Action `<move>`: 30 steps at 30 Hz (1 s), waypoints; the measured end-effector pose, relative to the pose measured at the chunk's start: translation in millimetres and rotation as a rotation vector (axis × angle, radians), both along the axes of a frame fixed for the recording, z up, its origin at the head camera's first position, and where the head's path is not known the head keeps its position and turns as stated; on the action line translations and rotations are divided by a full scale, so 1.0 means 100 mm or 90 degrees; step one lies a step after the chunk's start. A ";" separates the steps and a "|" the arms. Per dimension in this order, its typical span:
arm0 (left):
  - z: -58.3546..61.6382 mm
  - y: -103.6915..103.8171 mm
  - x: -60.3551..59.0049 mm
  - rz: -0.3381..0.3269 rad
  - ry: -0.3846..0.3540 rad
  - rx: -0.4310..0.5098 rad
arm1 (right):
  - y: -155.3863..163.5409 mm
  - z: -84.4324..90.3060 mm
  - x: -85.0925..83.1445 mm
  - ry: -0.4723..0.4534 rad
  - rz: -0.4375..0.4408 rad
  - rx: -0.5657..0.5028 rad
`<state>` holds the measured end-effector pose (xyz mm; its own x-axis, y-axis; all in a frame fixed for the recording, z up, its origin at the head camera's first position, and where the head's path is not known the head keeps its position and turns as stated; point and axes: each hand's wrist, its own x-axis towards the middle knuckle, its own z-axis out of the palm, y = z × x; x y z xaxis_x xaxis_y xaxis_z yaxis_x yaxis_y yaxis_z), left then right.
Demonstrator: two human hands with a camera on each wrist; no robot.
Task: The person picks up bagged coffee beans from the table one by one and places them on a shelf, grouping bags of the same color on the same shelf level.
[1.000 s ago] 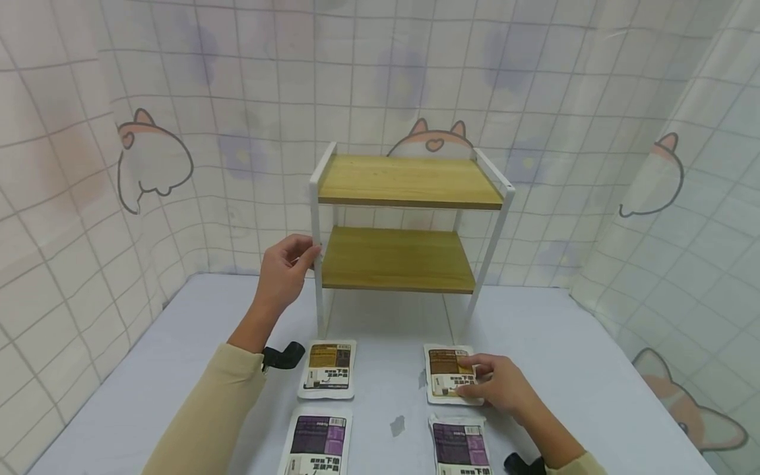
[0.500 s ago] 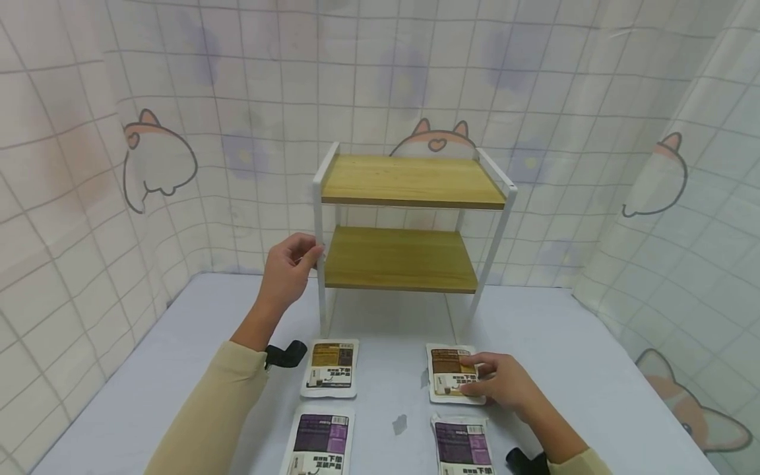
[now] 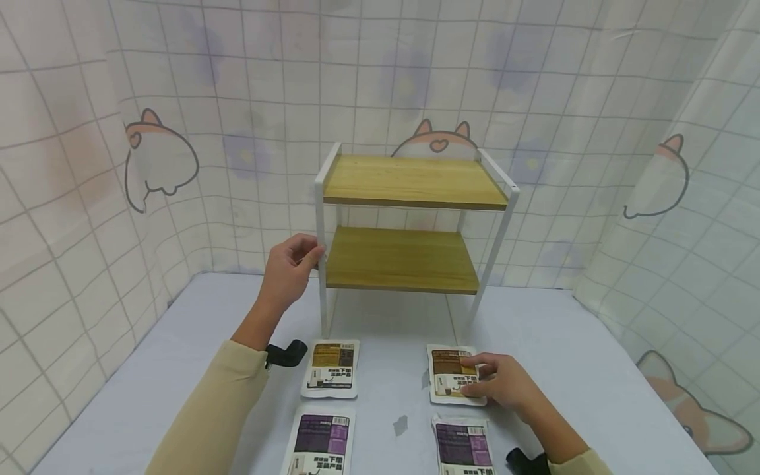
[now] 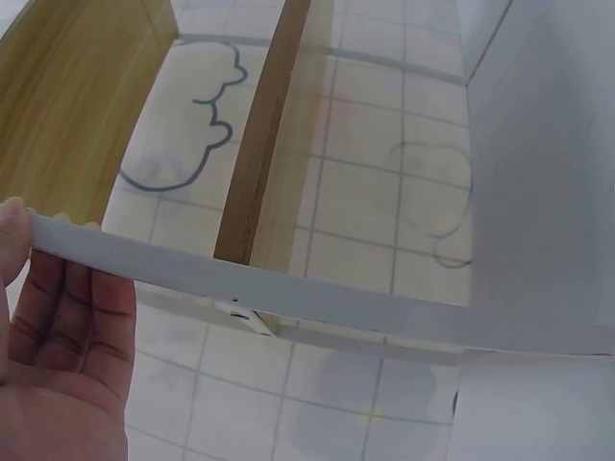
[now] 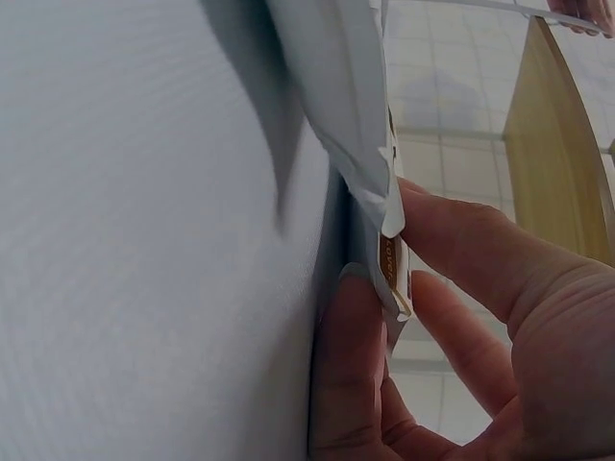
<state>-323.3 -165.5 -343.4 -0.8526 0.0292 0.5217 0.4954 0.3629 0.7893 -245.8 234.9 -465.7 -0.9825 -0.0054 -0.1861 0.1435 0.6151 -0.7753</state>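
A white-framed rack [image 3: 321, 218] with two wooden shelves stands at the back of the table. My left hand [image 3: 291, 267] grips its front left post; the left wrist view shows fingers [image 4: 67, 317] curled behind the white bar [image 4: 288, 298]. My right hand [image 3: 495, 381] pinches the right edge of a brown-labelled pouch [image 3: 449, 373] lying flat on the table. In the right wrist view the thumb [image 5: 351, 375] and a finger [image 5: 471, 250] clamp the pouch's edge [image 5: 389, 216], which is slightly raised.
Three more pouches lie on the light table [image 3: 594, 369]: a brown-labelled one [image 3: 331, 367] at left and two purple-labelled ones [image 3: 318, 442] [image 3: 463, 448] nearer me. Tiled curtain walls with cat prints enclose the table on three sides.
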 end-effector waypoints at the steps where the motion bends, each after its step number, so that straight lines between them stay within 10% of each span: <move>1: 0.00 0.00 0.00 0.001 -0.002 -0.003 | 0.00 0.00 0.00 0.000 0.001 0.001; 30: -0.04 -0.04 -0.03 -0.012 0.002 -0.007 | 0.00 0.00 0.00 0.006 0.003 0.008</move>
